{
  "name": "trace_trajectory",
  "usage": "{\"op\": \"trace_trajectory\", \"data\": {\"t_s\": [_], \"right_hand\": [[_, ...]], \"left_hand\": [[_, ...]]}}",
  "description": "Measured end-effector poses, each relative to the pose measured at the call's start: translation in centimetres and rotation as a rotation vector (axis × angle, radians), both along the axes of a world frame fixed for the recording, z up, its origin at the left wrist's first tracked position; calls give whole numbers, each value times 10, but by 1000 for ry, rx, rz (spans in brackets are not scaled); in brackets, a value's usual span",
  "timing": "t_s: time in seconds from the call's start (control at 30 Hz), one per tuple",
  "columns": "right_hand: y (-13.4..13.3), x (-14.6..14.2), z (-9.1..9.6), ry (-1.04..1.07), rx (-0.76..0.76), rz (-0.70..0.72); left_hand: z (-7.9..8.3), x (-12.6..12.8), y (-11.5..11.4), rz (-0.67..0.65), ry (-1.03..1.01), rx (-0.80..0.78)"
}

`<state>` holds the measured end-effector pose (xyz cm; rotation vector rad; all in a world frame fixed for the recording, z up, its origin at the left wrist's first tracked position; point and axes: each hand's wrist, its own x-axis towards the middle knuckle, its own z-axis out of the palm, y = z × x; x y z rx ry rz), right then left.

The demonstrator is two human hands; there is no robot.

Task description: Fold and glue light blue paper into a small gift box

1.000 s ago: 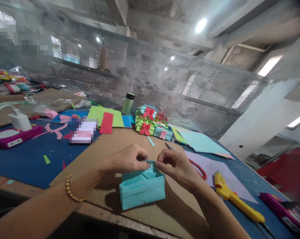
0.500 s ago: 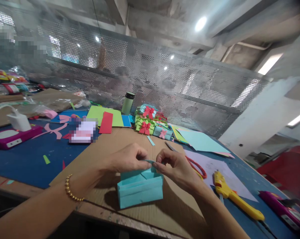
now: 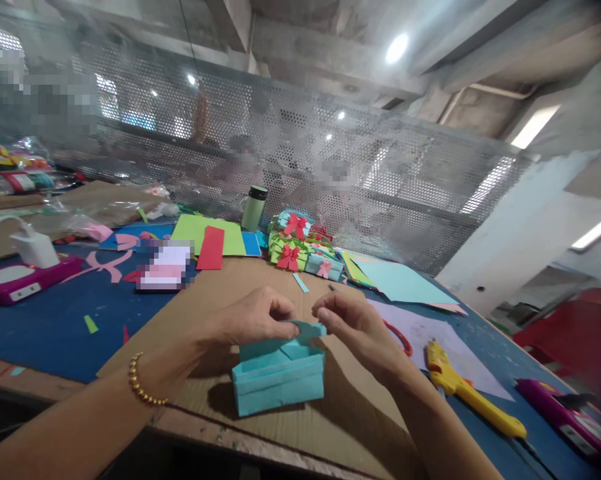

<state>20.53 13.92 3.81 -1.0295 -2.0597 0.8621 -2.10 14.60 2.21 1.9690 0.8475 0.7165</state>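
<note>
A light-blue folded paper box point(image 3: 279, 390) with an open top stands on a brown cardboard sheet in front of me. My left hand point(image 3: 263, 317) pinches the upright flap at its back between thumb and fingers. The flap's right end point(image 3: 319, 329) sticks out free. My right hand point(image 3: 353, 327) hovers just beside that end, its fingers curled but loose, with nothing visible in them. Behind and under the right hand lie red-handled scissors point(image 3: 400, 339), partly hidden.
Right of the cardboard point(image 3: 350, 437) lie a yellow glue gun point(image 3: 468, 393) and a purple power strip point(image 3: 565, 420). At the back are finished paper boxes with bows point(image 3: 289, 257), a green bottle point(image 3: 254, 209) and coloured paper point(image 3: 405, 280). A phone point(image 3: 164, 267) lies left.
My right hand has let go of the flap and moved slightly up and right; the flap's right end now shows. My left hand keeps its pinch.
</note>
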Motion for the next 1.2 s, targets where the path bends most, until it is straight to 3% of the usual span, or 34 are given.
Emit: {"op": "trace_trajectory", "data": {"t_s": [0.27,0.63,0.93,1.2], "right_hand": [[-8,-5,4,-116,-80,26],[-9,-13,-2,-60,-265,-25],[-11,-11,-1,-107,-205,-1],[-9,-12,-4,-154,-129,-31]], "left_hand": [[2,2,-3,-1,-5,5],[-12,5,3,-12,-15,4],[-2,3,-4,-20,-28,-70],[-7,4,0,-27,-15,-36]]}}
